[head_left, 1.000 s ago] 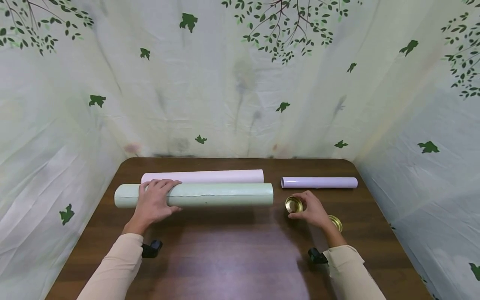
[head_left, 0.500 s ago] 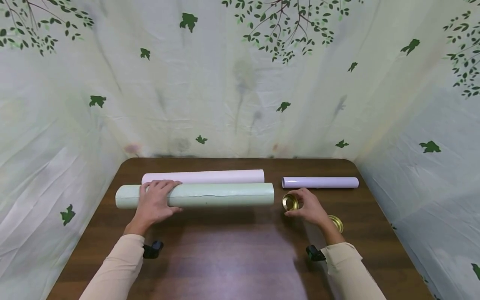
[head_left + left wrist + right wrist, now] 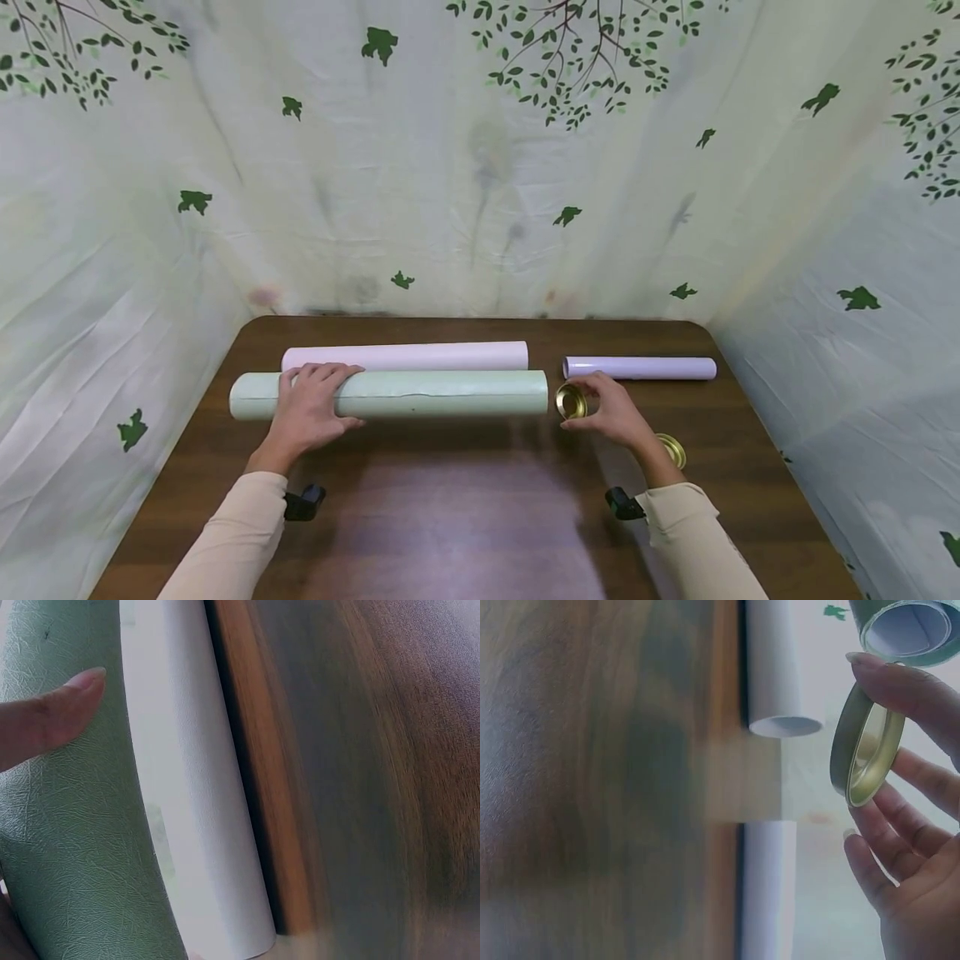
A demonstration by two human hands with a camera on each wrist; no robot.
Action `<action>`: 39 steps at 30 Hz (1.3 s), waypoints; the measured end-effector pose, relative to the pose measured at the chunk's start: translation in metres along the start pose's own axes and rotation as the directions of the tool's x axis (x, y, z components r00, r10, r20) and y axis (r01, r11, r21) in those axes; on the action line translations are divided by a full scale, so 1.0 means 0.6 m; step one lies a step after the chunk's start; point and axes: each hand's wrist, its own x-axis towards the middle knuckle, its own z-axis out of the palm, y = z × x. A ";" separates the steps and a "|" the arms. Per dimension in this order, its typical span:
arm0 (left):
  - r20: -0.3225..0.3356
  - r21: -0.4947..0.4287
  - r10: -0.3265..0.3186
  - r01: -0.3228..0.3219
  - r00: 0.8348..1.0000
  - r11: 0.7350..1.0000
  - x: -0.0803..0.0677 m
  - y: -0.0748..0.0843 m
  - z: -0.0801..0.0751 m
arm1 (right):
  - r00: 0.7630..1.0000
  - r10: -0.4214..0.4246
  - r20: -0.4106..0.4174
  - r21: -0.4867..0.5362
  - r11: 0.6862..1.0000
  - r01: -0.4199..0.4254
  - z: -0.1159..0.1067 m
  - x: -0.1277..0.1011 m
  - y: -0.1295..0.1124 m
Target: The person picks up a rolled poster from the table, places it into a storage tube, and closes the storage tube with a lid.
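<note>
On the left side, the left hand [image 3: 311, 408] holds the pale green roll [image 3: 450, 393] near its left part: fingers lie over the top, the thumb presses the near side. The roll lies level, and from the shadow below I judge it is lifted over the table [image 3: 465, 517]. Behind it is the white roll [image 3: 420, 357]. The green roll looks hollow, so probably it is light and rather stiff, but its wall may dent under a strong squeeze; its fine wrinkled texture should help the fingers. A broad hold around the body seems safest.

Just beside its open right end is the gold ring [image 3: 843, 750], tilted on its edge. The right hand [image 3: 611, 412] pinches it by the rim, between thumb and fingers. It seems light, hard and smooth, perhaps slippery, so the outer rim is the good place to hold.

Farther right, the shiny purple roll [image 3: 641, 368] lies apart, and nearer, a second gold ring [image 3: 678, 450] is partly hidden by the right forearm.
</note>
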 end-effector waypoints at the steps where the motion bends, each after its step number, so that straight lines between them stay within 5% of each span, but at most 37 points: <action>1: 0.003 -0.002 -0.002 0.002 1.000 1.000 -0.001 0.000 0.001 | 1.000 -0.009 0.002 0.005 1.000 0.009 0.000 0.001 -0.002; 15: 0.000 -0.011 0.000 0.000 1.000 1.000 -0.003 0.002 0.001 | 0.998 -0.032 -0.062 0.155 0.987 0.041 0.007 -0.003 -0.019; 29: 0.008 -0.002 -0.003 0.003 1.000 1.000 -0.004 0.007 -0.002 | 1.000 0.002 -0.005 0.394 0.919 0.001 -0.021 -0.003 -0.078; 39: 0.002 -0.002 0.000 0.000 1.000 1.000 -0.004 0.006 -0.001 | 0.998 0.057 0.027 0.496 0.866 -0.063 -0.001 0.008 -0.013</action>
